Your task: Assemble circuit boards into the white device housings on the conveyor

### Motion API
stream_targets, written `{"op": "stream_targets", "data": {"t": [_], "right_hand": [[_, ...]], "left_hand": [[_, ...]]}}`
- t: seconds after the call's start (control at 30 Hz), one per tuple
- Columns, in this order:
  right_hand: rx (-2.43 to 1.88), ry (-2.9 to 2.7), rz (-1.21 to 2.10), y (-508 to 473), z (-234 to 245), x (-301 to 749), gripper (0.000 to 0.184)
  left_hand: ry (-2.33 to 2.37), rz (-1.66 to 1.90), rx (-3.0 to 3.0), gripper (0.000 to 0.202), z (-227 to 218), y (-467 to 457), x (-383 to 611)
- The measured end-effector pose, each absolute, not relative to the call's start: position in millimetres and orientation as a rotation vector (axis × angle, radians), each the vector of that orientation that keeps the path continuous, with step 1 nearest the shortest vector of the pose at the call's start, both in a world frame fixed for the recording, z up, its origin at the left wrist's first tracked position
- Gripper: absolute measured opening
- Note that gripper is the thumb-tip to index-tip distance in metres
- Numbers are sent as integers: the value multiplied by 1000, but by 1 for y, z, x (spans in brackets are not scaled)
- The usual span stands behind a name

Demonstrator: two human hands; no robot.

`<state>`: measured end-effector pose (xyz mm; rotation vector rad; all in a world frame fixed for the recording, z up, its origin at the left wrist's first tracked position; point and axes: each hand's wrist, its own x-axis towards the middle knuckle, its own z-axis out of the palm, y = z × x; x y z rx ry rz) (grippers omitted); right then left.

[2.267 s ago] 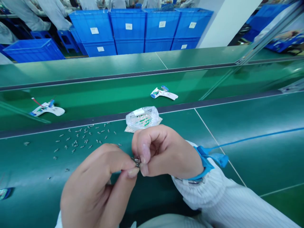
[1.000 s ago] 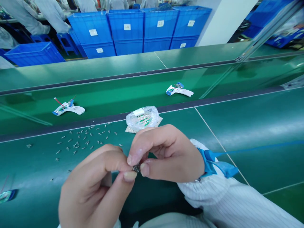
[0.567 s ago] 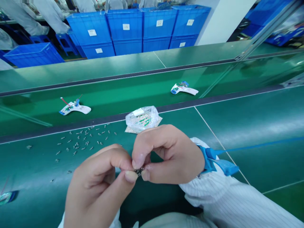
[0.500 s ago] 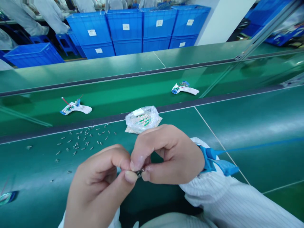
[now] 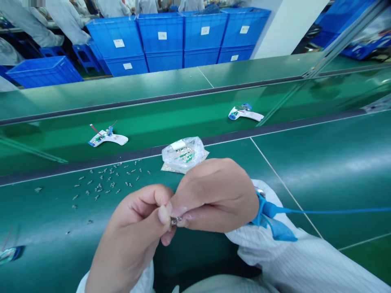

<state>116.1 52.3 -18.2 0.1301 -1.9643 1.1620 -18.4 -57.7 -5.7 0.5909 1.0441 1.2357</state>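
The left hand (image 5: 131, 234) and the right hand (image 5: 212, 195) are both drawn nearly closed, thumb and finger tips meeting on a small metal fitting (image 5: 176, 221). The fitting is held above the green bench top (image 5: 320, 175), and only a sliver of it shows between the fingertips, so its exact form cannot be confirmed. The pinch is the main exposure: a part this small, held by bare skin alone, may slip if pressure shifts. It could then land among the loose metal fittings (image 5: 106, 181) scattered toward the bench's far edge, or fall past the near edge, out of view. Those loose fittings lie near the dark rail (image 5: 131, 156) dividing the bench from the conveyor belt (image 5: 171, 118), and a stray sleeve could sweep some over. The clear plastic bag (image 5: 183, 154) of parts, resting on a paper sheet (image 5: 168, 167), sits just beyond the right hand, and a careless reach may disturb it. A blue anti-static wrist strap (image 5: 269, 217) circles the right wrist, its cord (image 5: 336, 211) trailing across the bench; a snag could jerk the hand mid-pinch.
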Motion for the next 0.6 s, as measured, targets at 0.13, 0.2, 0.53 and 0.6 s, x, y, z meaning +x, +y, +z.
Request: {"op": "stream_targets", "data": {"t": [0.13, 0.2, 0.53, 0.6], "right_hand": [[67, -1975, 1184, 49, -19, 114, 15], [60, -1974, 1184, 48, -19, 114, 15], [62, -1966, 1268, 48, -17, 115, 19], [71, -1938, 1302, 49, -20, 115, 19]], "left_hand": [[982, 1230, 530, 21, -5, -56, -18], [976, 1229, 530, 22, -4, -56, -18], [1046, 1172, 606, 26, -5, -54, -16], [1097, 1164, 653, 29, -10, -56, -18]]}}
